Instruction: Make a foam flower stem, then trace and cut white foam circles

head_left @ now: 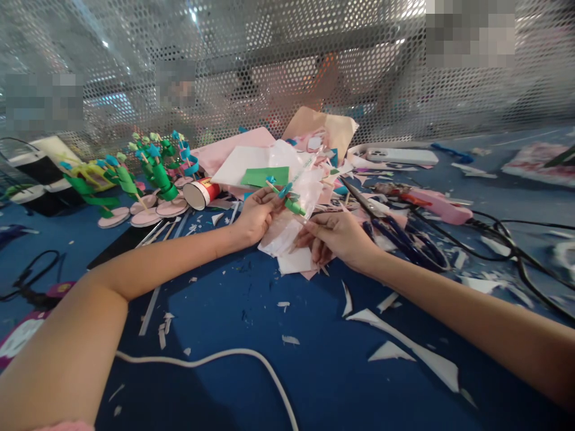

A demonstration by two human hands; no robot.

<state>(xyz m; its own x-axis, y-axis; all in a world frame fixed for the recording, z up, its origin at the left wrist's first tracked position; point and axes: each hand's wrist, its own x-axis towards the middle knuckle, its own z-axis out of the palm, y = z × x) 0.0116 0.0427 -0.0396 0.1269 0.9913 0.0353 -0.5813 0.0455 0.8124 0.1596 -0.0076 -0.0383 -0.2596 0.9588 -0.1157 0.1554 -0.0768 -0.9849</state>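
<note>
A paper flower (287,194), a thin stick wrapped in green with blue curled petals, is held up just above the heap of paper near the middle of the bench (314,371), toward its far edge. The left hand (256,214) pinches its stick, fingers (269,200) closed on it near the blue curl. A clear plastic bag (300,179) lies around and behind the flower; I cannot tell whether the flower is inside it or only in front.

The right hand (335,238) rests just below, fingers together and pressed down on white paper pieces (294,260) at the foot of the heap. Whether it pinches a piece or only touches them is not clear from here.

The risks look small but real. The stick is thin and gripped at one spot, so a twist could bend it or loosen the green wrap. The petals could snag on the bag and uncurl. Scissors (390,230) lie open just beside the right hand, blades toward it, and a pink glue gun (438,209) with its cord sits behind; a careless sweep of the wrist could meet either.

Toward the far left corner stand finished flowers (153,173) on pink discs. White scraps (404,344) and a white cord (215,358) litter the near edge.
</note>
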